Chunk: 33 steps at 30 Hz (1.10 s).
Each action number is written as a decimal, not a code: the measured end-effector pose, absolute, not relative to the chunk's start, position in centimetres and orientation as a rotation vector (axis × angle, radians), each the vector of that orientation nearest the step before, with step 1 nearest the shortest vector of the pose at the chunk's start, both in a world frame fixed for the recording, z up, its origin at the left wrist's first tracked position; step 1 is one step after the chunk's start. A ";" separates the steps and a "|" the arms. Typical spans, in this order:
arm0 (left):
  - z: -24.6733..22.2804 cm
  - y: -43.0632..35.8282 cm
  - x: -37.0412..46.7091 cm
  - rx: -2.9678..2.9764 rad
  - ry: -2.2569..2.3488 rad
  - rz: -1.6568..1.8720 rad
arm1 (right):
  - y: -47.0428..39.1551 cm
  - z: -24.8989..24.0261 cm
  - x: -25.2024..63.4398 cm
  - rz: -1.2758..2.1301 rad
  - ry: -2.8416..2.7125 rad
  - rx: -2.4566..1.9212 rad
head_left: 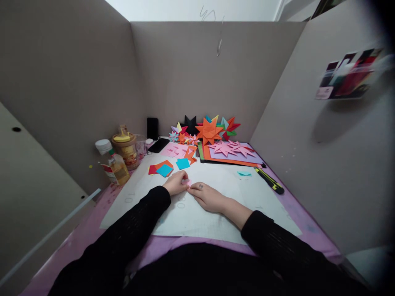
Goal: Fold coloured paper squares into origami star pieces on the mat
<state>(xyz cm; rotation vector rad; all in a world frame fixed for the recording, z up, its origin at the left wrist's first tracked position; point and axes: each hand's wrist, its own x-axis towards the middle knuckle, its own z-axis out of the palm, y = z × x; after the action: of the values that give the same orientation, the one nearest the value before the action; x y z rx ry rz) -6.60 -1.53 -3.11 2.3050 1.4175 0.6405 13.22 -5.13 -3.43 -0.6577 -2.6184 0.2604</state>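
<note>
A small pink piece of paper point(187, 182) is pinched between my two hands above the white sheet point(216, 222). My left hand point(175, 183) has its fingers closed on the paper's upper left part. From the right, the fingertips of my right hand point(208, 196) press at its lower edge; that hand wears a ring. My fingers cover much of the paper, so its folds cannot be made out. Just beyond my left hand lie blue paper squares point(182, 164), with orange and red paper point(152, 169) beside them.
Folded paper stars point(209, 130) stand at the back, and pink stars point(226, 149) lie on stacked coloured sheets point(234, 161). A utility knife point(269, 181) and a folded teal paper point(244, 174) are on the right. Bottles point(119, 166), a tub point(125, 150) and a phone point(159, 145) stand or lie left.
</note>
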 end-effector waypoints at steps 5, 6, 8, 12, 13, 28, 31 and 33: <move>-3.2 -1.4 -6.6 2.312 1.415 0.654 | -5.3 -3.2 13.3 0.214 -2.601 -0.662; -3.2 -1.4 -6.6 2.313 1.414 0.655 | -5.3 -3.2 13.4 0.205 -2.591 -0.658; -3.1 -1.5 -6.6 2.311 1.411 0.653 | -5.4 -3.2 13.4 0.189 -2.573 -0.643; -3.0 -1.6 -6.6 2.313 1.406 0.658 | -5.5 -3.2 13.5 0.160 -2.564 -0.583; -3.0 -1.6 -6.6 2.317 1.408 0.661 | -5.6 -3.1 13.5 0.158 -2.571 -0.562; -4.4 -0.5 -7.8 2.281 1.517 0.881 | -5.8 -2.6 13.5 0.262 -2.590 -0.590; -4.3 -0.8 -7.8 2.258 1.525 0.915 | -5.5 -2.8 13.6 0.322 -2.559 -0.583; -4.0 -1.2 -7.9 2.275 1.502 0.881 | -5.2 -3.1 13.7 0.351 -2.509 -0.593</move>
<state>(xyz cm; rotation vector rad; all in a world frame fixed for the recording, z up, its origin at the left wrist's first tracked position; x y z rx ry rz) -7.85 -1.20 -3.97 2.2750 1.5022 0.8806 13.67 -5.25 -3.05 -0.5925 -2.5095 0.3514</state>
